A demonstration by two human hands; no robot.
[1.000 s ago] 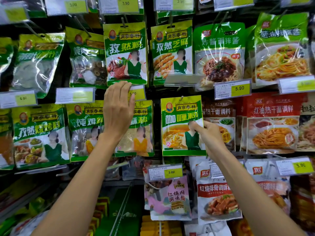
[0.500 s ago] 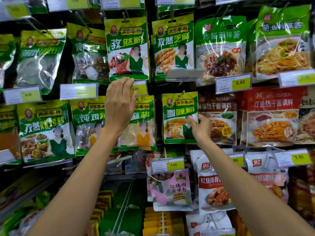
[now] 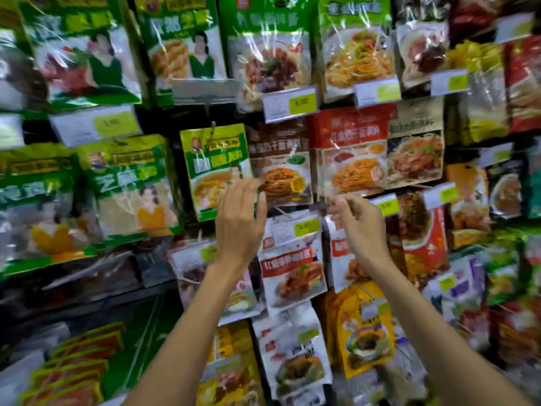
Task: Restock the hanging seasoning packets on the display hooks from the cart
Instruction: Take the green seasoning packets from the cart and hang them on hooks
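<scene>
Here, the glossy rectangular brown packet [image 3: 279, 159] hangs between a green pouch [image 3: 215, 168] and a red pouch [image 3: 351, 148], the left hand [image 3: 238, 227] touching its lower left with nearly straight, close-set fingers [image 3: 240, 189], the right hand [image 3: 358, 224] pinching its crinkled bottom edge with curled fingertips [image 3: 333, 202].

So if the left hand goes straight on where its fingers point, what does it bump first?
Probably the brown noodle packet, near its bottom corner; the left hand points up at it. The blur hides whether they already touch.
</scene>
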